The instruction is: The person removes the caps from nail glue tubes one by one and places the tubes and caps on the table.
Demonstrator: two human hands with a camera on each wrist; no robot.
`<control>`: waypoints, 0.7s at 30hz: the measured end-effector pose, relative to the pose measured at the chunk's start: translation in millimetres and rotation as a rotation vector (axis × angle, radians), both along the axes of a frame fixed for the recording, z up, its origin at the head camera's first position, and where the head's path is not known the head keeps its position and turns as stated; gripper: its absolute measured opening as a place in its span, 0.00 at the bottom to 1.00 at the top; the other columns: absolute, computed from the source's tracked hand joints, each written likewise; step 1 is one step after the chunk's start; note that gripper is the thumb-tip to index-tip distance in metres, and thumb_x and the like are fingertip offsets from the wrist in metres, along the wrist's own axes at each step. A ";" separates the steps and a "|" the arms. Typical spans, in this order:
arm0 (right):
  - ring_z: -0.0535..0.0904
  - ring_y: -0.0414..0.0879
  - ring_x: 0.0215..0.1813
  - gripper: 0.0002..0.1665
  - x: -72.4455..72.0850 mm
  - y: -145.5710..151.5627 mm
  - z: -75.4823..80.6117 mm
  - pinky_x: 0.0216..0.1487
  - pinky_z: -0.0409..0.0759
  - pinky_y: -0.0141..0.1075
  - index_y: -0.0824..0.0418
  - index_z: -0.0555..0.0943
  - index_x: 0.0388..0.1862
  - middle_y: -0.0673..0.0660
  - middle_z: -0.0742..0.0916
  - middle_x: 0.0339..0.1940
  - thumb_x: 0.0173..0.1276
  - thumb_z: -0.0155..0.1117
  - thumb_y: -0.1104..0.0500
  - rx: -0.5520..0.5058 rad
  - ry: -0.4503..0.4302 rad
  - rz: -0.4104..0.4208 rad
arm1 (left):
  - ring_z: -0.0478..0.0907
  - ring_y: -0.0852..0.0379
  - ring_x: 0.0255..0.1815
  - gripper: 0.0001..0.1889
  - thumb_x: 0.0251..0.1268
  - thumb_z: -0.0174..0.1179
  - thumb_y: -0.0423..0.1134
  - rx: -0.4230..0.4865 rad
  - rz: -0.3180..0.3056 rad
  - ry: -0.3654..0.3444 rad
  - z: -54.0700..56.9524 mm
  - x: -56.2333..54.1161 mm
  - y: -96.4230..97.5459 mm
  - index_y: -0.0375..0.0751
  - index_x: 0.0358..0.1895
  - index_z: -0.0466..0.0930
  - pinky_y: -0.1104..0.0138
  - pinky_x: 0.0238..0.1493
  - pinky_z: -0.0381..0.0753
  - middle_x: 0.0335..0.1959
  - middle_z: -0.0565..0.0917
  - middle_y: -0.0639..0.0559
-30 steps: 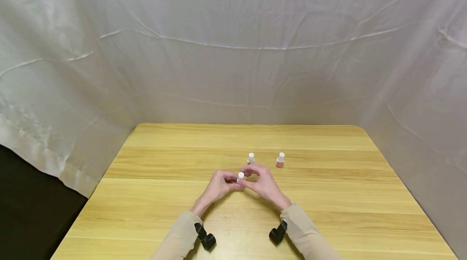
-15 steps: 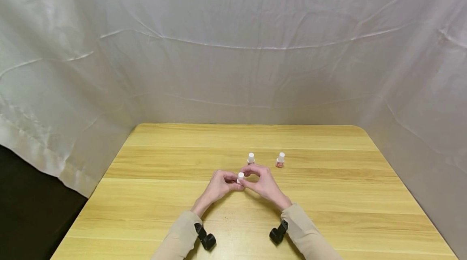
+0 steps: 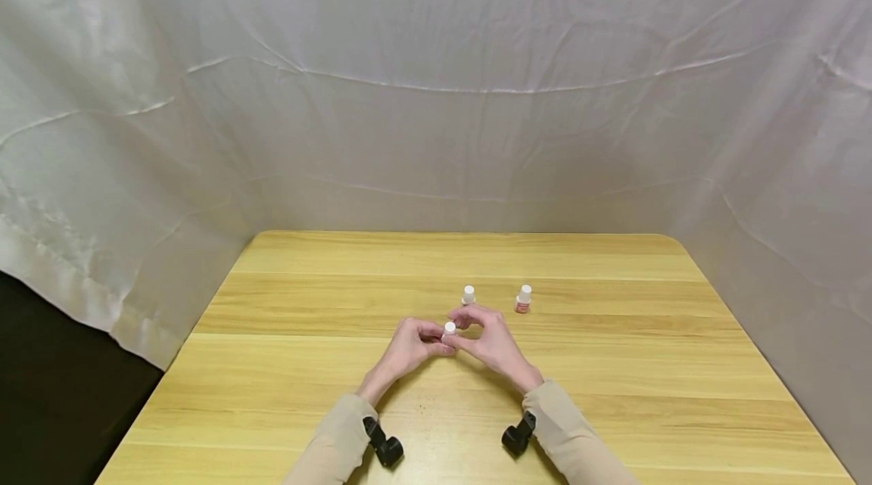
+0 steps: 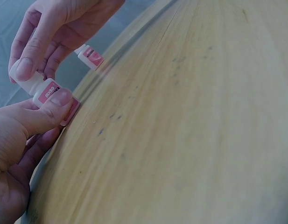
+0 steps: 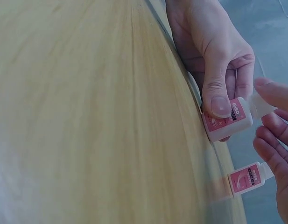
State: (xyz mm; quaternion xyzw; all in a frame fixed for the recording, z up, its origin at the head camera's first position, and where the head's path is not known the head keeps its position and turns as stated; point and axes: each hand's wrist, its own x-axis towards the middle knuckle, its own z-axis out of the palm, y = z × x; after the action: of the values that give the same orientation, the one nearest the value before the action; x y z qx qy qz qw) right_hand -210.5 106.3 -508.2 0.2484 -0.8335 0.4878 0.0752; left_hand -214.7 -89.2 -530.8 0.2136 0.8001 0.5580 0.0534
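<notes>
A small white bottle with a pink label [image 5: 239, 125] stands upright on the table between both hands. My left hand [image 3: 406, 350] grips its body, the thumb pressed over the label. My right hand [image 3: 497, 347] pinches its white cap [image 4: 31, 85] between thumb and fingers. In the head view mostly the cap and shoulder show; the fingers hide the rest. Just behind the right hand is a second white-capped bottle [image 3: 468, 294], its lower part covered by that hand. A third bottle with a pink label [image 3: 523, 299] stands farther right, touched by neither hand.
The wooden table [image 3: 286, 296] has rounded far corners. Pale grey cloth [image 3: 436, 129] hangs behind it and along its sides. A dark area [image 3: 61, 387] lies off the left edge. Black wrist cameras [image 3: 384, 443] are strapped over the beige sleeves [image 3: 575, 428].
</notes>
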 end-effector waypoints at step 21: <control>0.84 0.50 0.43 0.21 0.3 0.1 1.3 0.53 0.86 0.39 0.67 0.84 0.48 0.57 0.90 0.41 0.55 0.79 0.64 -0.011 0.024 0.041 | 0.89 0.55 0.39 0.11 0.54 0.74 0.34 -0.004 0.002 0.024 -0.2 -0.3 -0.5 0.39 0.42 0.90 0.72 0.44 0.86 0.39 0.92 0.44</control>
State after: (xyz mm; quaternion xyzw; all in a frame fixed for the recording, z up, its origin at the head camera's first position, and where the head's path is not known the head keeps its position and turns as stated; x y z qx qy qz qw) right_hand -210.2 106.4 -506.9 0.2708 -0.8245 0.4909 0.0768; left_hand -215.0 -89.6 -530.9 0.2194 0.8019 0.5540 0.0438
